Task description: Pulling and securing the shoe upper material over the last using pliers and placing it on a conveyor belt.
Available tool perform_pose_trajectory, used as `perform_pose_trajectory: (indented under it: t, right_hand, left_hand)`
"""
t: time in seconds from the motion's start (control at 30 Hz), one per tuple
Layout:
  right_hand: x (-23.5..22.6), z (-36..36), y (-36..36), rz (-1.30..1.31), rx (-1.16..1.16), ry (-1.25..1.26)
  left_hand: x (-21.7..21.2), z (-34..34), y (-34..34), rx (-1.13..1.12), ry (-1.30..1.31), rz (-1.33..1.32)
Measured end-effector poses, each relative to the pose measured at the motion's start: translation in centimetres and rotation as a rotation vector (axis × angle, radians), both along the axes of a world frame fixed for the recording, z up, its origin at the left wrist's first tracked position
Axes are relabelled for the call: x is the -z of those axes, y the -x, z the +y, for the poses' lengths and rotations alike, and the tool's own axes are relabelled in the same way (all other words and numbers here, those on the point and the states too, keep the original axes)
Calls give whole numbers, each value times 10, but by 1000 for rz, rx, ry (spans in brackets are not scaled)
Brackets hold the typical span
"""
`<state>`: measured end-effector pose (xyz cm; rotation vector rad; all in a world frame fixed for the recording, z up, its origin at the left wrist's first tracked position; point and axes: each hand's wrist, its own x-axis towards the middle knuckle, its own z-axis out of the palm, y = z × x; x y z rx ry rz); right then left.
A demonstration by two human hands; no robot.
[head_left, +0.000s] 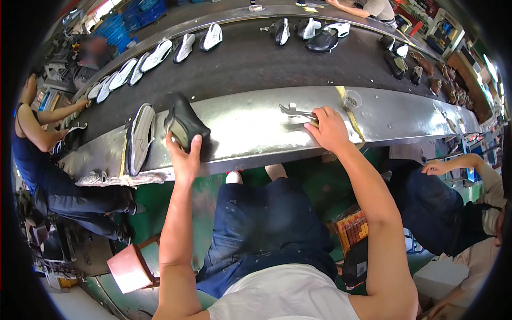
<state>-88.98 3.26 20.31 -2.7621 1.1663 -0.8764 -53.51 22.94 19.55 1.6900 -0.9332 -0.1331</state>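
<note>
Left hand (185, 160), partly closed, grips a black shoe (188, 118) by its heel end at the metal table (248, 120). Right hand (330, 130), fingers curled, holds metal pliers (296, 113) over the table.

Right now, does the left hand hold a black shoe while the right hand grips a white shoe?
Not quite: the head view shows the right hand gripping metal pliers instead. The left hand does hold a black shoe.
</note>
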Motion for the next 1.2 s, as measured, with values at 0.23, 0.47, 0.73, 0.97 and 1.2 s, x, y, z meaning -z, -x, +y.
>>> perform_pose_trajectory:
  t: [0.23,0.47,0.73,0.97,1.2]
  right_hand:
    - [0,-4,2,-42,11,-85]
    - [2,-9,1,-44,0,-69]
    - [6,-9,-6,-116,-33,-49]
    - [4,-11,-6,-123,-37,-53]
    - [11,-9,-1,-113,30,-21]
  left_hand:
    - [-8,-79,-32,-14,50,-113]
    - [-28,-206,-69,159,-377,-386]
    - [-7,-198,-159,-69,-319,-815]
    - [-84,-60,-270,-224,-1152,-345]
    - [-90,10,-223,365,-558,387]
